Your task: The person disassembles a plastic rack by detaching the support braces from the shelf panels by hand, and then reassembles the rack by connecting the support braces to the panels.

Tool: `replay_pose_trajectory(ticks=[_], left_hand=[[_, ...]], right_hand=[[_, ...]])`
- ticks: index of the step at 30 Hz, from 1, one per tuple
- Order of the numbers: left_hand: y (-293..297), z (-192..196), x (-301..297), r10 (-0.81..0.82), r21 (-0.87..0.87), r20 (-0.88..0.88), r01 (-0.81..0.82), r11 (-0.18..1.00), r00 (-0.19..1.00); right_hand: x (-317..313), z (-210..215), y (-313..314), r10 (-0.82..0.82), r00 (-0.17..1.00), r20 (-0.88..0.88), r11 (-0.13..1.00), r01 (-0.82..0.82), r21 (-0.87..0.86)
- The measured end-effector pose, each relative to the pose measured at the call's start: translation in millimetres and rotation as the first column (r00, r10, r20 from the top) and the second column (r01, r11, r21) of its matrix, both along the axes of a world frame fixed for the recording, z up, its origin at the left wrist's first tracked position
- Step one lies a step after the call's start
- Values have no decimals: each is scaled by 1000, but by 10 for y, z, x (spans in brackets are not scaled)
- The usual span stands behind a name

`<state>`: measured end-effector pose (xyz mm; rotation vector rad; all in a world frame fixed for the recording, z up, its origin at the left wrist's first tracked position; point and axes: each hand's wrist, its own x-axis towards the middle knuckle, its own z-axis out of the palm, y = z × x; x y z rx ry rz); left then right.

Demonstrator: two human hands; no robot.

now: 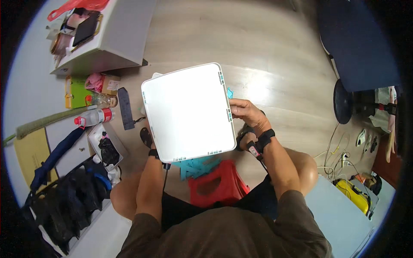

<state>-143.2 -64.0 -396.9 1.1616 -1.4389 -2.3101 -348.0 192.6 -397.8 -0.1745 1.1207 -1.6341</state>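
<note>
A square white plastic lid or panel with rounded corners and a slotted, teal-flecked rim is held up in front of me, its broad face toward me. My right hand is closed on the right edge, fingers bent at the rim. My left forearm reaches the lower left corner, but the lid hides that hand and its fingers. Below the lid, teal plastic pieces lie partly covered, and a small teal bit peeks out past its right edge. Between my legs stands a red plastic stool.
To the left are a white cabinet, a dark power strip, plastic bottles, a green box and a folded navy umbrella. Cables and a yellow case lie at the right. A round black base stands on the wooden floor.
</note>
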Motion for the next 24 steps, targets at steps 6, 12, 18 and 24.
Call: replay_pose_trajectory(ticks=[6,12,18,24], left_hand=[[71,-114,278,-94,-67,184,108,992,978],[90,-27,514,-158,-118,330,207,971,930],[163,30,746,-189,-111,451,265,958,872],[216,2,866,-214,-114,521,316,942,826]], right_hand=[[-98,-582,108,-252,963,98,963,240,119],[213,-1758,162,412,454,-790,702,395,592],[329,-1787,61,664,242,-708,610,372,699],[103,-1642,121,770,216,-600,554,241,797]])
